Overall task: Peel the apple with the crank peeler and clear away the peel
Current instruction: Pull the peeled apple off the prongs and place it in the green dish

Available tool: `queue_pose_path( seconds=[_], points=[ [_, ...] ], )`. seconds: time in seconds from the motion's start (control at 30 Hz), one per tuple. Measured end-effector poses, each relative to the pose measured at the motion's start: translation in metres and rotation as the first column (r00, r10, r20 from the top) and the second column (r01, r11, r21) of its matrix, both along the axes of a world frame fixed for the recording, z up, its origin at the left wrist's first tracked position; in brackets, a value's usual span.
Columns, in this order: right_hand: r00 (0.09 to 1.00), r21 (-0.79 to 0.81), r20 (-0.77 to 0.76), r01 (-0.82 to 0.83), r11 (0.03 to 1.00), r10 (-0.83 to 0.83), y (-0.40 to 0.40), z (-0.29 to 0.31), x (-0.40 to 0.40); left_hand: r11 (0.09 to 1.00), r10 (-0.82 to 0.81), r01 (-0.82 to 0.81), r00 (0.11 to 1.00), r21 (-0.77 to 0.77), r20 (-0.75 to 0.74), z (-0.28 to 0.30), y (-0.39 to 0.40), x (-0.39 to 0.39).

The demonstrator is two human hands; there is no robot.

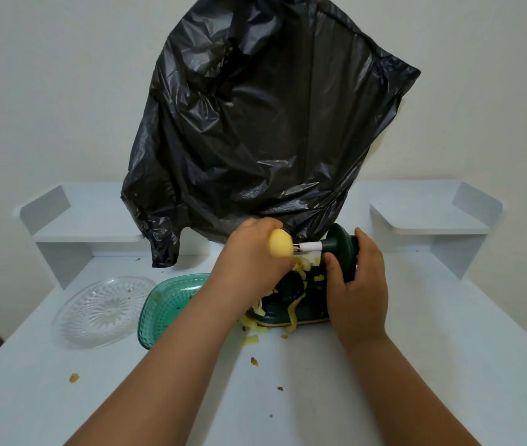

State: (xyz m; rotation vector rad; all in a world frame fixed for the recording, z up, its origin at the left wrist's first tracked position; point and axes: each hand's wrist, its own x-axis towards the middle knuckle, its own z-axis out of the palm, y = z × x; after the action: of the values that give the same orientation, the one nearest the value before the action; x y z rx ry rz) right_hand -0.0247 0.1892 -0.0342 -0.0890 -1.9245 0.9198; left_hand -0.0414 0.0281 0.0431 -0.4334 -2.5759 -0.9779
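Gripping the apple just above the middle of the frame, the left hand is curling its fingers around the far side of the fruit, which is sitting at the tip of the peeler's prongs, so it is apparently coming off them, though I cannot tell whether the prongs are in the flesh or just clear of it. The right hand is wrapping its fingers round the dark green body of the peeler to steady it on the tabletop. Peeling is looking finished: the apple is showing pale yellow, smooth flesh with no skin visible. Clearing away is remaining, since ribbons of peel are draping over the peeler's base and scraps are lying on the tabletop just below it. A green basket is sitting left of centre beside the peeler, a clear glass plate further left, and a black bin bag is filling the upper middle.
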Motion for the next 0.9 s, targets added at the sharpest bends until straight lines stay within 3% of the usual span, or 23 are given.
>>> queue_pose_path(
  seconds=[0.17,0.37,0.5,0.67,0.9],
  points=[
    [1.000,-0.017,-0.001,-0.009,1.000,0.009,0.002,-0.001,0.001,0.980,0.169,-0.173,0.984,-0.093,-0.054,0.006,-0.014,-0.004],
    [0.999,-0.031,-0.027,-0.036,0.999,0.035,0.002,-0.001,0.000,0.956,0.097,-0.145,0.977,0.256,0.190,0.013,-0.049,-0.002],
    [0.999,-0.016,-0.034,-0.038,0.999,0.037,0.005,-0.001,0.001,0.906,0.187,-0.250,0.960,0.340,0.207,-0.007,-0.068,0.005],
    [0.998,0.002,0.041,-0.043,0.999,0.043,0.007,-0.005,-0.001,0.934,0.325,-0.336,0.940,0.118,0.107,-0.045,-0.090,0.016],
    [0.978,-0.054,0.087,-0.183,0.982,0.187,0.004,-0.011,0.000,0.938,0.332,-0.323,0.941,-0.124,0.065,-0.073,-0.102,0.042]
  ],
)
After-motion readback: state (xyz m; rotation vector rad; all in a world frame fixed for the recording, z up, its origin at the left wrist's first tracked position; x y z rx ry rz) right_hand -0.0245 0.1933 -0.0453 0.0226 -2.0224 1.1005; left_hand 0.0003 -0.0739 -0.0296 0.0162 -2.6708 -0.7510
